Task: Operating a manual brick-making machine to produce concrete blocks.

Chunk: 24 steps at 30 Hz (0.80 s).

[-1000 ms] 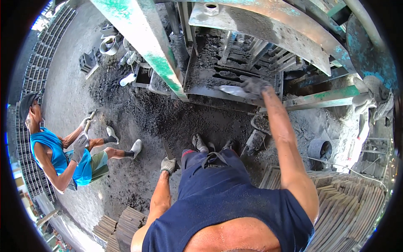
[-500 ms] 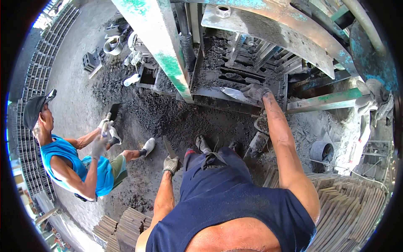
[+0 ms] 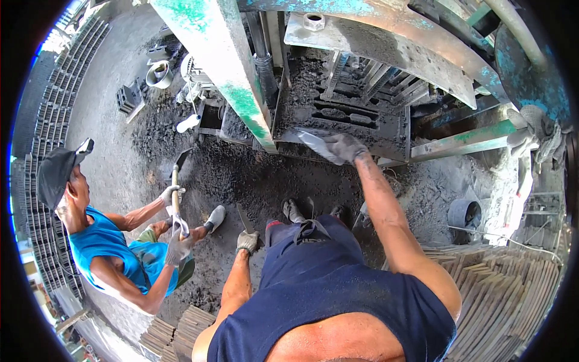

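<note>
My gloved right hand (image 3: 346,148) grips a flat metal trowel (image 3: 318,145), its blade smeared by motion, at the front edge of the machine's tray (image 3: 395,146). Dark crumbly mix (image 3: 297,113) lies over that tray, around the slotted mould openings (image 3: 347,116). Low by my left leg, my gloved left hand (image 3: 247,241) is closed on another trowel (image 3: 244,218), whose narrow blade points away from me. The hidden handles leave the exact grip unclear.
At left, a co-worker in a blue top holds a shovel (image 3: 175,181). A green-and-white post (image 3: 241,99) rises beside the tray. A mound of dark mix (image 3: 211,169) covers the floor ahead. Stacked boards (image 3: 500,295) stand right, hollow blocks (image 3: 128,98) far left, a bucket (image 3: 463,215) at right.
My right hand has swept the trowel left and nearer along the tray edge, uncovering more of the mould slots. My left hand barely moved. The co-worker's shovel has swung into fuller view.
</note>
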Tool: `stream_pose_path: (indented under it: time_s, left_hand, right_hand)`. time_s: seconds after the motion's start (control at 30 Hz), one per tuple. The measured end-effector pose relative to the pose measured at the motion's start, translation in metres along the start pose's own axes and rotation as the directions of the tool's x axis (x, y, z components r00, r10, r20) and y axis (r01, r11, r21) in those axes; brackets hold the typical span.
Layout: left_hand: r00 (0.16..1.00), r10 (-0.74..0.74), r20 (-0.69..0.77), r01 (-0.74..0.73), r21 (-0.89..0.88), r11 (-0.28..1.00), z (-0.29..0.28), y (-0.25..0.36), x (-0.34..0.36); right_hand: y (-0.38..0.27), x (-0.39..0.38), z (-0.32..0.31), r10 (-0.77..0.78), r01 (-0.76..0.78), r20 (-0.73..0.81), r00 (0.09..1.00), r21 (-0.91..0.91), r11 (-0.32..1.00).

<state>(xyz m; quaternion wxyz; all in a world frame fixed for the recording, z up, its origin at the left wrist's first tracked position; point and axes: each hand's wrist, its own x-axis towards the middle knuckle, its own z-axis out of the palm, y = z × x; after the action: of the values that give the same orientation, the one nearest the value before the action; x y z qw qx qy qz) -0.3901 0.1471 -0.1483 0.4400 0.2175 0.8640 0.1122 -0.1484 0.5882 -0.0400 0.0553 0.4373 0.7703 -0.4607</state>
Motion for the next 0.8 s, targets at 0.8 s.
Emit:
stream_pose_path:
  time_s: [0.8]
  left_hand:
    - [0.999,-0.020,-0.050,0.020,0.001,1.000,0.018,-0.070,-0.010]
  right_hand:
    - [-0.092,0.096,0.126,0.202,-0.108,-0.426,0.882,0.235,0.966]
